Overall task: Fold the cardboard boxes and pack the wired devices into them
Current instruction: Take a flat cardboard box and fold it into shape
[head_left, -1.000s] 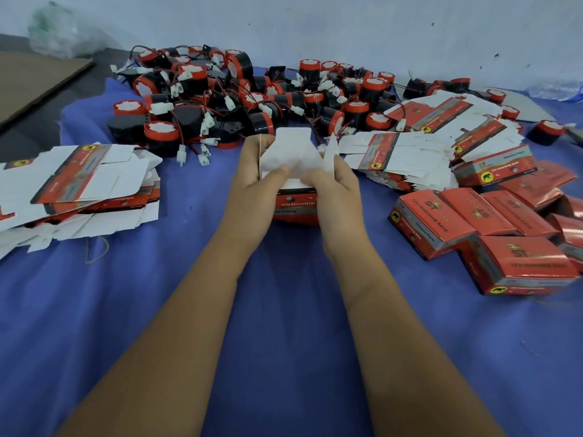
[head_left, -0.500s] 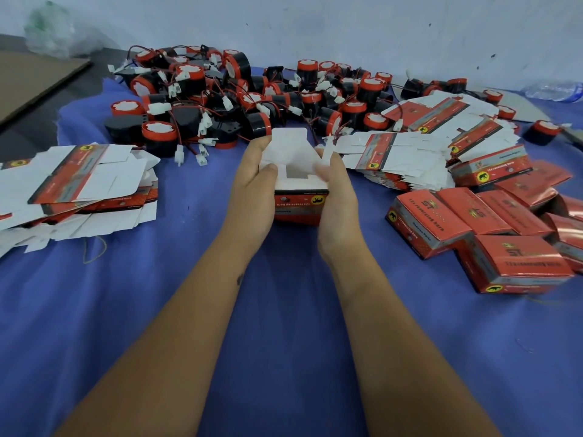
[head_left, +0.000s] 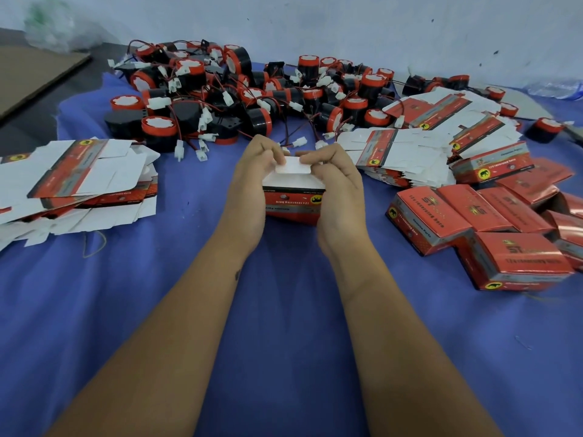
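Both hands [head_left: 252, 181] [head_left: 337, 190] grip box [head_left: 293, 203], long axis left-right, flap up

A blue cloth [head_left: 284, 326] carries wired devices [head_left: 220, 99], flat cartons [head_left: 79, 178], seemingly finished boxes [head_left: 473, 222].

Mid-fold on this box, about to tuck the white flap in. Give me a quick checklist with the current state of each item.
1. Both hands on the box: ok; left hand and right hand hold its sides.
2. White flap pinched by fingertips of both hands: ok.
3. Flap fully tucked: not ok, it sticks up.
4. Device inside the box: cannot tell, interior hidden.
5. Box resting on the blue cloth: cannot tell.
6. Wired devices close behind the box: ok.
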The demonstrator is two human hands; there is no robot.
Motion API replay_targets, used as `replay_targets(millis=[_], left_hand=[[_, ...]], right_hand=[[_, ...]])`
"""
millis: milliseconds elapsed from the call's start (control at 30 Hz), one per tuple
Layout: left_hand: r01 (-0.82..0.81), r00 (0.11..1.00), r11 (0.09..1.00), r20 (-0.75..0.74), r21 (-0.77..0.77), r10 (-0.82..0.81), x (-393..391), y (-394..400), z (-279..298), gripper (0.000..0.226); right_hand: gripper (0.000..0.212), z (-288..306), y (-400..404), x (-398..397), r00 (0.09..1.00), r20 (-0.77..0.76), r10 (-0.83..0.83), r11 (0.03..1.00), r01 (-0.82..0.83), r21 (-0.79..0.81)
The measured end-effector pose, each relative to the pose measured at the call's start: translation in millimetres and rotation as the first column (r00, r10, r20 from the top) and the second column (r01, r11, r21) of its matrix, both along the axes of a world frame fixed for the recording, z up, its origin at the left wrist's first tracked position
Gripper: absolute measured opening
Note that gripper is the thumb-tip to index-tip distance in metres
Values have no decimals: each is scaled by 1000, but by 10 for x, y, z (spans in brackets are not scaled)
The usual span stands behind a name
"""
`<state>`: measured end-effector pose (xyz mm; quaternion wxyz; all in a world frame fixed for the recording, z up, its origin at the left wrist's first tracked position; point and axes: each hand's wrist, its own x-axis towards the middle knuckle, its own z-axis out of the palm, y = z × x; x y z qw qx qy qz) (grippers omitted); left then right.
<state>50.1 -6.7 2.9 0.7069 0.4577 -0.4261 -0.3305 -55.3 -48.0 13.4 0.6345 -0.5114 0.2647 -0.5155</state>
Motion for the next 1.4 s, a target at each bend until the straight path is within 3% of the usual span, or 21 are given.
replay_targets(millis=[133, 333, 500, 567, 700, 800, 900, 967, 1100, 1167, 1233, 1333, 1400], left_hand=[[-4, 1000, 998, -12, 60, 5, -8, 9, -13, 15], [-102, 994, 994, 35, 39, 101, -22, 4, 15, 36], [-45, 996, 984, -72, 170, 58, -23, 13, -2, 30], [-67, 997, 984, -28, 167, 72, -1, 13, 7, 28], [-136, 986, 991, 98, 6, 134, -3, 38, 32, 26], [-107, 974, 993, 203, 48, 95, -25, 17, 3, 32], [-120, 971, 979, 226, 164, 81, -55, -20, -10, 63], [-104, 977, 976, 205, 194, 64, -61, -22, -38, 74], [-87, 990, 975, 130, 204, 61, -11, -6, -87, 33], [-208, 978, 963, 65, 174, 199, 58, -38, -82, 34], [-399, 914, 906, -14, 142, 405, 147, -64, -51, 43], [-605, 769, 785, -160, 134, 620, 273, -79, -40, 49], [-645, 719, 752, -226, 132, 657, 305, -94, -52, 47]], right_hand=[[15, -1, 3, -17, 999, -40, 35, 998, -33, 46], [35, 5, 45, 10, 989, -144, -43, 997, 34, -64], [20, 16, 29, 5, 998, -55, -38, 998, 41, 52], [27, 1, 4, 26, 994, -84, -70, 991, 80, 110], [51, -6, -3, 66, 934, -310, -180, 965, 229, 129], [34, -12, -3, 23, 978, -164, -128, 978, 152, 143], [18, 0, -4, -28, 985, -52, -167, 986, 165, -30], [19, -9, -19, -51, 989, 33, -143, 987, 145, -64], [26, -28, -30, -44, 991, 43, -123, 990, 125, -68], [30, -58, -13, -16, 990, -70, -121, 992, 119, -37], [36, -112, -18, 7, 936, -325, -136, 991, 131, -37], [45, -189, -83, 48, 666, -721, -189, 976, 46, -213], [42, -173, -127, 107, 524, -811, -262, 948, -17, -317]])
